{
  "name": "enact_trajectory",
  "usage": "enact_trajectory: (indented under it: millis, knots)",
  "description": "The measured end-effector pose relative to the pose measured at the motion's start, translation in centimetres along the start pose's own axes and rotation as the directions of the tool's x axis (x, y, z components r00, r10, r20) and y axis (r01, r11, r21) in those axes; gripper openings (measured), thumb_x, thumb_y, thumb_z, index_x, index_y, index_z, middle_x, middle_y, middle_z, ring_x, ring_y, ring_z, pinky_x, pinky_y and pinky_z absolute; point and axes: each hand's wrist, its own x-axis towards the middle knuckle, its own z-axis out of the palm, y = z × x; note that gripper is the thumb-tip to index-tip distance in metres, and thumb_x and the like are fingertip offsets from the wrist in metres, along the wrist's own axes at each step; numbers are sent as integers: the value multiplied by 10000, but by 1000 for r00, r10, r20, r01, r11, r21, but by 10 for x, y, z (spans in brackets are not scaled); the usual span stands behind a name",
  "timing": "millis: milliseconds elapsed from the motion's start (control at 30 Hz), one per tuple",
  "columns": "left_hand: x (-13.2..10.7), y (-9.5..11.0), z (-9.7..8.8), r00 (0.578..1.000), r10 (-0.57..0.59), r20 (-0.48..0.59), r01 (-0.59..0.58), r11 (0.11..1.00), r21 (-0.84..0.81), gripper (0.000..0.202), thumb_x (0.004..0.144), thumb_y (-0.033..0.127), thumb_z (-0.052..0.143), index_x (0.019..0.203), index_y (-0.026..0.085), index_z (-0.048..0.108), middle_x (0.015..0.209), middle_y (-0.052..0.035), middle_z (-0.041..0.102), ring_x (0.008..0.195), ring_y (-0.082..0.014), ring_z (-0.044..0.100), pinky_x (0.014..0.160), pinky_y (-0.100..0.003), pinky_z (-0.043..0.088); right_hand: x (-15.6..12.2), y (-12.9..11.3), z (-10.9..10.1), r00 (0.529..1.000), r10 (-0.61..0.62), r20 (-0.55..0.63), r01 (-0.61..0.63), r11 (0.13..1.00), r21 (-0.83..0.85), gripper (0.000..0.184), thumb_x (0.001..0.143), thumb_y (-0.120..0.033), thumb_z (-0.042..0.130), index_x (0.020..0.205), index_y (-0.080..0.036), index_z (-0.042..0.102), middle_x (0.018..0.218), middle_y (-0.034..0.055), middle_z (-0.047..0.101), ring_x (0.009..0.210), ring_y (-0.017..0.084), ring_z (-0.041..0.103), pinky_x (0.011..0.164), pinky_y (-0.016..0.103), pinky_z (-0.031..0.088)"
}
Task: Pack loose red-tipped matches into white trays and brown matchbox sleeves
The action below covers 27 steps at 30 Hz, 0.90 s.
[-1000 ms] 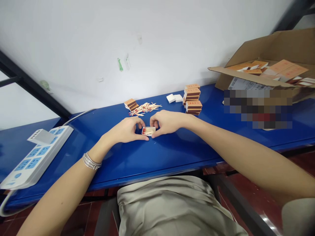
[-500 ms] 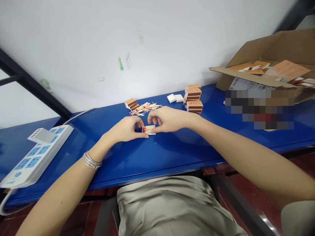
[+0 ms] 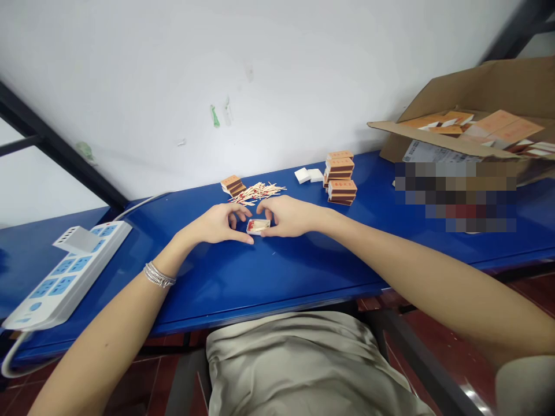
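A small white matchbox tray (image 3: 259, 231) with red-tipped matches (image 3: 259, 224) inside lies between my two hands on the blue table. My right hand (image 3: 289, 216) grips the right end of this tray, thumb at its near edge and fingers at the far side. My left hand (image 3: 219, 222) is just left of the tray, thumb and fingers spread apart, holding nothing. Just beyond the hands lies a loose heap of matches (image 3: 262, 190). A few orange and brown matchboxes (image 3: 233, 185) are stacked to the left of that heap.
Two white trays (image 3: 302, 175) lie near the wall, beside stacked matchboxes (image 3: 341, 188). An open cardboard box (image 3: 390, 141) holding many matchboxes stands at the right, with a blurred patch before it. A white power strip (image 3: 71, 277) with a cable lies at the left of the table (image 3: 277, 271).
My left hand has moved left off the tray, its fingers opening. The matches sit lower in the tray, which has shifted slightly left with my right hand.
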Motion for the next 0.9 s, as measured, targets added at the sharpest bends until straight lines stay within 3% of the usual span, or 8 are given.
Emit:
enact_trajectory:
  millis: [133, 300, 567, 900]
  knots:
    - [2, -5, 3, 1000, 17, -12, -17, 999, -34, 703, 552, 522, 815, 1123, 167, 608, 964, -64, 650, 685, -124, 534, 644, -282, 485, 2, 4, 0, 1000, -12, -7, 12, 1000, 0, 443, 743, -406, 690, 1081, -136, 593, 887, 77, 681, 724, 177, 591, 621, 267, 383]
    - [2, -2, 3, 1000, 10, 27, -10, 1000, -28, 622, 591, 516, 796, 1079, 167, 632, 839, -34, 647, 677, -129, 541, 628, -269, 471, 1, 5, -2, 1000, 5, -2, -5, 1000, -10, 420, 737, -396, 690, 1059, -139, 607, 872, 70, 684, 697, 167, 584, 608, 265, 380]
    - [2, 3, 3, 1000, 10, 16, -9, 1000, -30, 564, 615, 509, 783, 1038, 159, 656, 810, -32, 654, 637, -116, 536, 592, -248, 450, 0, 3, -2, 1000, -16, -3, 16, 1000, 4, 426, 739, -408, 692, 1061, -143, 605, 879, 62, 682, 718, 164, 593, 622, 261, 382]
    - [4, -1, 4, 1000, 4, 13, -3, 1000, -22, 526, 632, 488, 780, 1020, 154, 657, 787, -22, 641, 653, -120, 553, 595, -242, 450, 0, 0, -2, 997, 77, -29, -79, 995, -58, 438, 710, -430, 731, 1038, -171, 602, 932, 61, 675, 765, 179, 605, 608, 257, 376]
